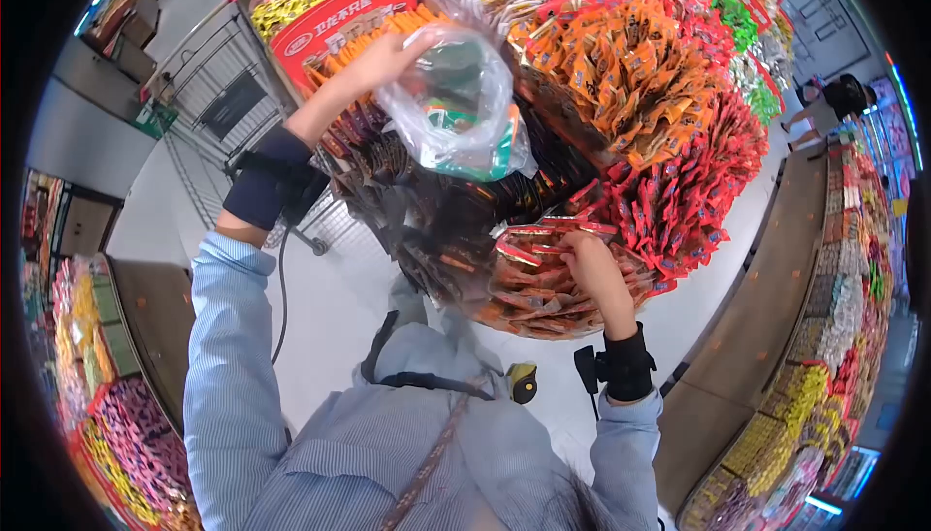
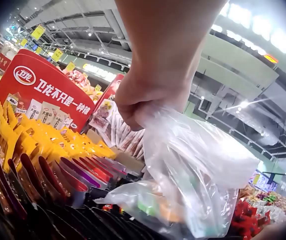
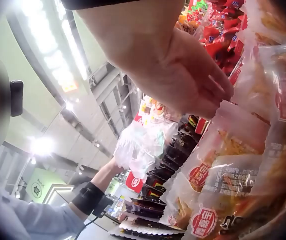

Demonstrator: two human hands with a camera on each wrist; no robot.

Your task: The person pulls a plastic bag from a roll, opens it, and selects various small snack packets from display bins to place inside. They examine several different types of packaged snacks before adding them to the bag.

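My left hand point(image 1: 393, 56) grips the rim of a clear plastic bag point(image 2: 193, 165), which hangs over the dark packets with its mouth facing up. Green and orange packaging shows through its side. Over at the near edge of the round display, my right hand point(image 1: 590, 264) pinches the top edge of a clear-fronted snack packet point(image 3: 233, 145) with a red logo. Its fingertips are partly hidden among the packets. More packets of the same kind point(image 1: 538, 289) stand packed round that hand. Dark packets point(image 1: 427, 206) fill the section below the bag.
Orange packets point(image 1: 621, 65) and red packets point(image 1: 679, 182) are heaped on the far right of the display. A red sign point(image 1: 339, 17) stands at its left rim. A shopping cart point(image 1: 218, 95) is at the left, and a long shelf of sweets point(image 1: 824, 337) runs along the right.
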